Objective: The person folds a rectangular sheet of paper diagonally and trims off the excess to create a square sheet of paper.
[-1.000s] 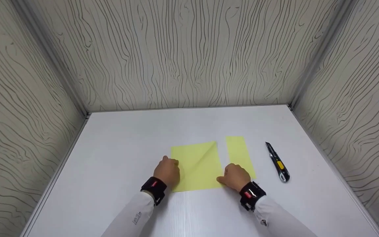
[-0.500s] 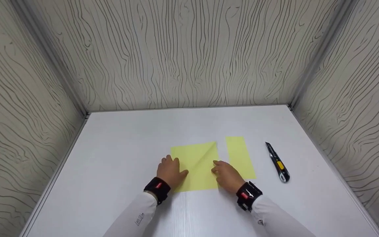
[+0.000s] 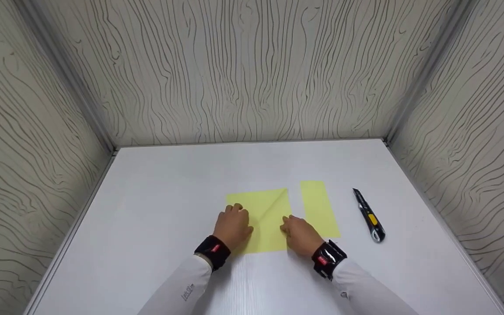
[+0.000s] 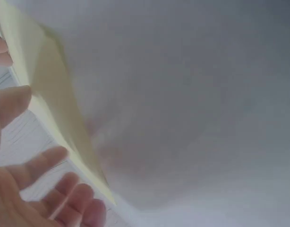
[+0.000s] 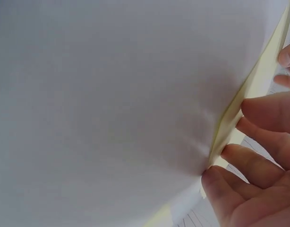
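A yellow square sheet of paper (image 3: 269, 238) with a diagonal crease lies on the white table in the head view. On its left side rests my left hand (image 3: 232, 225), the fingers loosely bent and the thumb reaching inward over the sheet. In the left wrist view the paper (image 4: 53, 87) is seen edge-on, and the left hand's fingers are spread apart at it. My right hand (image 3: 302, 236) touches the sheet near its right edge. The right wrist view shows its fingertips and thumb lying against the paper (image 5: 263, 71), with no clear grip.
A narrow yellow paper strip (image 3: 317, 205) lies just right of the sheet. Farther right is a black utility knife (image 3: 369, 215) with a yellow slider. Wood-patterned panels (image 3: 252, 74) enclose the white table (image 3: 169, 183) at the back and sides.
My left hand has moved right, farther onto the sheet. My right hand has shifted left from the lower right corner and up along the edge. Strip and knife stay put.
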Motion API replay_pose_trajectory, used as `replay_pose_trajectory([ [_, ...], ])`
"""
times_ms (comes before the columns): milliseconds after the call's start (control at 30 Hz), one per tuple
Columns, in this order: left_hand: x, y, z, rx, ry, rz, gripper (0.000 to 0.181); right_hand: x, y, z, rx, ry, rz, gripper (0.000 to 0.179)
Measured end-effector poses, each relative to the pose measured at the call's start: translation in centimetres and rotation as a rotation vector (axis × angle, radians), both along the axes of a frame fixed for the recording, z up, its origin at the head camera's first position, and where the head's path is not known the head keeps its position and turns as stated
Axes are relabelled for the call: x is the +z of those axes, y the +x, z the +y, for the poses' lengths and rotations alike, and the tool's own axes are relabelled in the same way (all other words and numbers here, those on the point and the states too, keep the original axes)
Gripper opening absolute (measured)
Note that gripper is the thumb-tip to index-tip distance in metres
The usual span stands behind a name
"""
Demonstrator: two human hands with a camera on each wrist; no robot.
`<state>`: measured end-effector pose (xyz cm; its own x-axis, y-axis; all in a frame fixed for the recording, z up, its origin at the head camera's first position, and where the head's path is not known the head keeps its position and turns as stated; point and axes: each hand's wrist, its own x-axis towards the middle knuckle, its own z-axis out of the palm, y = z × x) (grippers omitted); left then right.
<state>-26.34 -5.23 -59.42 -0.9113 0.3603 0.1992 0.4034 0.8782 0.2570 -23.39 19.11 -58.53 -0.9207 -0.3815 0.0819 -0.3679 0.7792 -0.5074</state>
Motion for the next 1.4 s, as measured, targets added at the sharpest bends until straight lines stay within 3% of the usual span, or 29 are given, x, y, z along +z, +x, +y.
replay_pose_trajectory([
  [67,0.0,0.1,0.1,-0.099,0.008,0.023,0.011,-0.1,-0.1,-0.1,0.003,0.007,0.031,0.019],
  [133,0.0,0.3,0.1,-0.181,0.012,0.034,0.012,-0.3,-0.1,-0.3,0.002,0.012,0.068,0.015],
  [267,0.0,0.7,0.2,-0.252,0.016,0.064,0.021,-0.3,-0.2,-0.6,-0.013,0.016,0.118,0.010],
  [400,0.0,0.8,0.5,-0.261,-0.025,0.102,0.020,-0.4,-0.4,-1.1,0.008,0.102,0.171,0.003],
  [633,0.0,0.9,1.0,-0.236,-0.161,0.120,0.028,-1.1,-0.9,-2.2,0.043,0.285,0.190,0.048],
  [833,0.3,1.1,1.3,-0.209,-0.214,0.098,0.036,-2.2,-1.5,-2.4,0.073,0.469,0.254,0.046],
  [933,0.8,1.3,1.3,-0.212,-0.220,0.093,0.032,-2.2,-1.7,-2.4,0.107,0.472,0.237,0.048],
  [1133,1.6,1.3,1.0,-0.237,-0.229,0.069,0.033,-1.5,-2.1,-2.5,0.176,0.466,0.114,0.054],
  [1400,1.4,1.4,0.0,-0.303,-0.171,0.012,0.026,-1.3,-3.5,-1.7,0.114,0.423,0.125,0.050],
])
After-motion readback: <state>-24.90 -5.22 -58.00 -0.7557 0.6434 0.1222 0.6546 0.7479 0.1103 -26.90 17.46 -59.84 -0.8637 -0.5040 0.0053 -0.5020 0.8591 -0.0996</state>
